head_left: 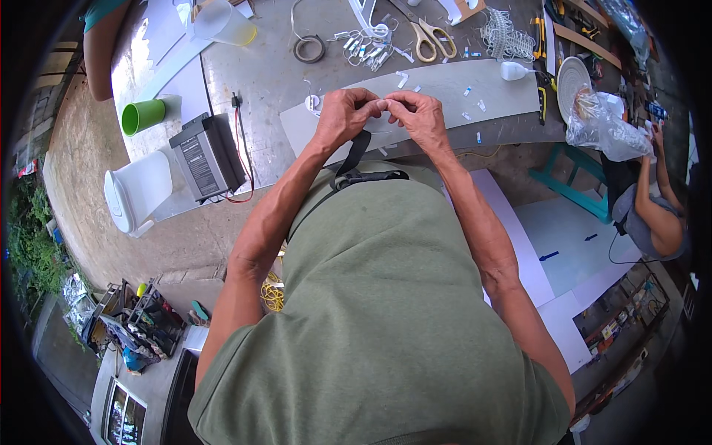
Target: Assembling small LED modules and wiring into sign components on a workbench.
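My left hand (345, 117) and my right hand (420, 120) meet above the near edge of the table, thumbs and fingertips pinched together. Whatever is between them is too small to make out. Beneath lies a long pale grey sheet (500, 83). Scattered on it to the right of my hands are small white pieces with blue marks (467, 91). A small round white item (312, 102) sits just left of my left hand. Farther back is a heap of small white tags with wire loops (368, 50).
Scissors (434, 38), a tape roll (309, 49) and tangled white wire (508, 35) lie at the back. A black-grey box with cables (204, 159), a green cup (142, 117) and a clear pitcher (137, 189) stand left. At right, another person (653, 211) is near a teal stool (571, 178).
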`<state>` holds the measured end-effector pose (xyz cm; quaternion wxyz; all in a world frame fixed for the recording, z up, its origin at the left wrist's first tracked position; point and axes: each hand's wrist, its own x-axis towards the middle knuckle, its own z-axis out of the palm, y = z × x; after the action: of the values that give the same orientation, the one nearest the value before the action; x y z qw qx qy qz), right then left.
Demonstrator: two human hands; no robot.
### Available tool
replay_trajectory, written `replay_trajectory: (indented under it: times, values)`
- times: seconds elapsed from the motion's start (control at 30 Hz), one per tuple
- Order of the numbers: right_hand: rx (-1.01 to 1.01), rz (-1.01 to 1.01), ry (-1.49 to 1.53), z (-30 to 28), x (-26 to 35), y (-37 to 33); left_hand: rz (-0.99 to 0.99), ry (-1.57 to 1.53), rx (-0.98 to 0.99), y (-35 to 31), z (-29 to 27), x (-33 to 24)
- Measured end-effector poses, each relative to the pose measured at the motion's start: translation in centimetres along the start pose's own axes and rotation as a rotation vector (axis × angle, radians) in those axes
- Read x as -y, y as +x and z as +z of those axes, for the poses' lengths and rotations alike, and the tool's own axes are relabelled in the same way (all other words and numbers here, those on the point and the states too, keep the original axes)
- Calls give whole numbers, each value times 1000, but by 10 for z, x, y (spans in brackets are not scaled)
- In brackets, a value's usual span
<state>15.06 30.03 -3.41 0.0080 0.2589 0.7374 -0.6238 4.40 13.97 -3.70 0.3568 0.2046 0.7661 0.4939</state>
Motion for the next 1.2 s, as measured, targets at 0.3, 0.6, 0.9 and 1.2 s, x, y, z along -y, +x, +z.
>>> replay_trajectory:
  times: [0.3, 0.6, 0.9, 1.2]
  values:
    - [-13, -248, -207, -2, 3, 1, -190, -168, 123, 3, -11, -4]
    - [35, -104, -116, 2, 6, -2, -198, -76, 23, 3, -11, -6]
    - [71, 78, 195, -6, -3, -6, -137, 60, -102, 8, -16, 10]
    - [81, 105, 360, -4, -1, 1, 255, 129, -59, 3, -20, 5]
